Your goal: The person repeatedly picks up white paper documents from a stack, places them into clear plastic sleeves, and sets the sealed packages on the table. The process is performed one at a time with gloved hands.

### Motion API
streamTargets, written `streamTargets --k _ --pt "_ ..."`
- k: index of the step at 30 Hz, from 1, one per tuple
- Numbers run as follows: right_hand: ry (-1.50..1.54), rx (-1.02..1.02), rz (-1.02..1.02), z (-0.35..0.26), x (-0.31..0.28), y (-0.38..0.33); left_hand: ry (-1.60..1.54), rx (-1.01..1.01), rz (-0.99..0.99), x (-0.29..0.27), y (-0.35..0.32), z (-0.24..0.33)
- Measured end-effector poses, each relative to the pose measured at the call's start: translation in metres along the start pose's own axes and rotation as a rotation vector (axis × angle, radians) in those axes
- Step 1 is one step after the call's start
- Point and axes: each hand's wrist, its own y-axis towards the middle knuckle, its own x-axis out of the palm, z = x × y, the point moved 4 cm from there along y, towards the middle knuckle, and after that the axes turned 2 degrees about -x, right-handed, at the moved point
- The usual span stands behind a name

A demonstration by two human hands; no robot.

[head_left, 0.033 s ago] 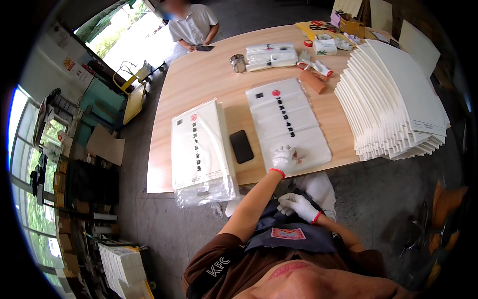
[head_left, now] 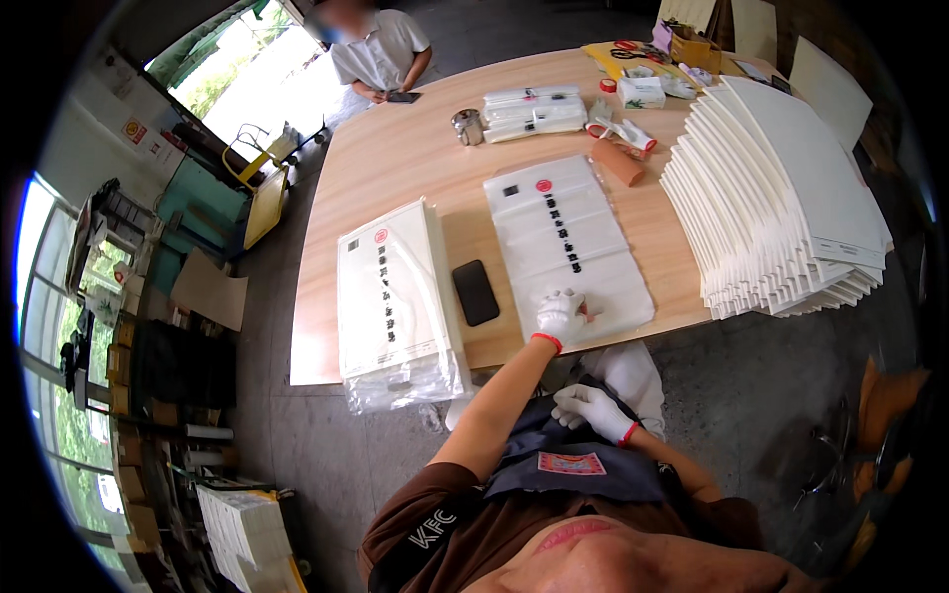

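left hand (head_left: 561,314): gloved white with a red cuff, fingers curled loosely, pressing down on the near end of the clear bag; we can't tell whether it pinches anything.
right hand (head_left: 590,407): same glove, off the desk, resting at our lap on a dark apron (head_left: 578,465), fingers loosely spread, holding nothing we can see.
clear bag (head_left: 568,247): flat plastic bag with white sheets inside, red round mark and a column of dark print, lying at the near edge of the desk (head_left: 395,163), roughly mid-width.
phone (head_left: 475,293): dark, face down, just left of the clear bag, not touching it.
bagged stack (head_left: 395,296): thicker pile of the same printed bags, near the desk's left near corner, its loose plastic end hanging over the near edge.
white folders (head_left: 781,198): large fanned stack at the right edge of the desk, well apart from our left hand.
brown block (head_left: 618,161): just beyond the clear bag's far right corner.
small packs (head_left: 535,112): white bundles toward the far edge, with a metal cup (head_left: 468,127) just left of them.
other person (head_left: 376,54): standing at the far left corner, holding a dark phone.
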Motion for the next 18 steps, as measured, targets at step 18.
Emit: streamTargets --k 18 --pt "0.251 -0.2 0.143 -0.073 -0.089 0.038 -0.214 0.127 0.033 -0.023 0.033 -0.006"
